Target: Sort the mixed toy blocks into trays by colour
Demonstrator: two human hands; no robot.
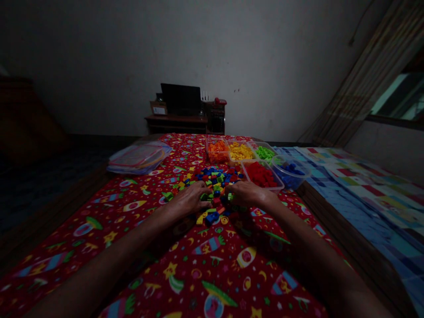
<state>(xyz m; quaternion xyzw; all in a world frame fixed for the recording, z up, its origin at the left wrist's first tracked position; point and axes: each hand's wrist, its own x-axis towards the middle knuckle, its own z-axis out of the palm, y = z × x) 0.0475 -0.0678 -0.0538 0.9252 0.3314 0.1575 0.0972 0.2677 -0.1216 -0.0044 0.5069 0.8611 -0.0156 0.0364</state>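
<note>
A mixed pile of toy building bricks (pixel 217 176) in blue, yellow, green, red and orange lies on the red patterned cloth. My left hand (pixel 192 197) rests at the left side of the pile with its fingers curled in; green bricks (pixel 206 197) show by its thumb and fingertips. From the right, my right hand (pixel 247 194) reaches into the same pile, its fingers bent together. A light green brick (pixel 229 197) shows just under those fingertips. In this dim light I cannot make out what either hand pinches. A few bricks, such as a blue brick (pixel 212 217), lie nearer to me.
Behind the pile stand clear boxes of sorted bricks: orange (pixel 218 151), yellow (pixel 241 151), green (pixel 265 153) and red (pixel 261 175). A round tub (pixel 308 171) holds blue bricks. Stacked plastic lids (pixel 139 157) lie at the left. A bed (pixel 371 194) adjoins the right.
</note>
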